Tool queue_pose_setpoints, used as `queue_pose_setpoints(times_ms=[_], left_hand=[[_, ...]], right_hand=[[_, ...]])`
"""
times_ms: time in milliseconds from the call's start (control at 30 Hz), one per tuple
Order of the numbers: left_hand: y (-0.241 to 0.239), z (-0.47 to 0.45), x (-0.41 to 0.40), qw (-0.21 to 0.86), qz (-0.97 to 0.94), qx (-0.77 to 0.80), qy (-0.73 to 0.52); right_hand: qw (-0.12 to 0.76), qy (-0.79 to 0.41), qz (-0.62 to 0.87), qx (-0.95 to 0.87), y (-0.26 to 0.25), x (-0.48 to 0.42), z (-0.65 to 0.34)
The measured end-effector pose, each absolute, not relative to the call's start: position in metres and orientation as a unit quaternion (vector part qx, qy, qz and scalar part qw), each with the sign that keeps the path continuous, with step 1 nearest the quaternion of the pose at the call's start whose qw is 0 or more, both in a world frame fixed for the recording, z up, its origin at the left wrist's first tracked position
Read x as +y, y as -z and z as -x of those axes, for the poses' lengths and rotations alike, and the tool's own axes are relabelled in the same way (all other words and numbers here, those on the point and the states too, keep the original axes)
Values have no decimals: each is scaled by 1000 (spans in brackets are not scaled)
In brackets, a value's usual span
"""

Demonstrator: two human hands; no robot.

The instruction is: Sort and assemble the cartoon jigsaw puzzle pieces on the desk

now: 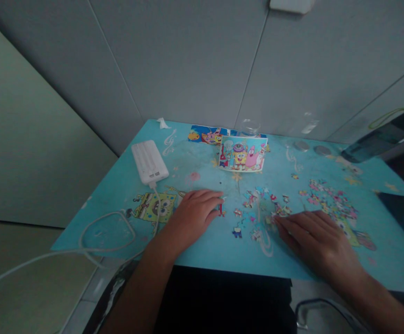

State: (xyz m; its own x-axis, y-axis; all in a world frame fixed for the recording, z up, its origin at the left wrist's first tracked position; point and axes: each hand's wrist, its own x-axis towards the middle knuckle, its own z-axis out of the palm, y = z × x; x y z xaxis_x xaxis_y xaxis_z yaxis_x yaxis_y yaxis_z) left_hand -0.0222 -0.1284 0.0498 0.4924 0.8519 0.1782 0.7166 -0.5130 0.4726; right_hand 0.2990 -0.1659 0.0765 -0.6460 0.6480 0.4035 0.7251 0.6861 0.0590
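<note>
My left hand (196, 215) lies palm down on the blue tabletop with its fingers stretched out. Its fingertips are beside a few joined red-and-white jigsaw pieces (221, 209). My right hand (316, 239) is low over the table, thumb and fingers pinched together at a small puzzle piece (272, 218), partly hidden and blurred. Between the hands, loose jigsaw pieces (252, 217) are scattered, with a dark blue and white piece (237, 232) near the front. A picture card (242, 155) of cartoon characters leans upright behind them.
A larger heap of pieces (330, 197) lies to the right, near a dark phone-like slab (401, 213). A white power bank (149, 161) with a looping cable (118, 250) is at left. Behind are a clear container (250, 126), round lids (301, 146) and a tilted bottle (382, 137).
</note>
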Motion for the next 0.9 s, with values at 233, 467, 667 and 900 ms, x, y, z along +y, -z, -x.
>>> queue_pose_setpoints(times_ms=[233,467,667,900], left_hand=[[-41,19,-140,108,-859,470,-170],[-33,23,-148,83,-871,465,-135],[-32,25,-146,62,-882,446,-135],[-26,28,-145,50,-887,443,-125]], right_hand=[[100,84,456,-880,-60,-198,-352],[189,-9,460,-868,-66,-199,-296],[129,-46,381,-914,-76,-191,-228],[103,-29,380,-919,-80,-194,-222]])
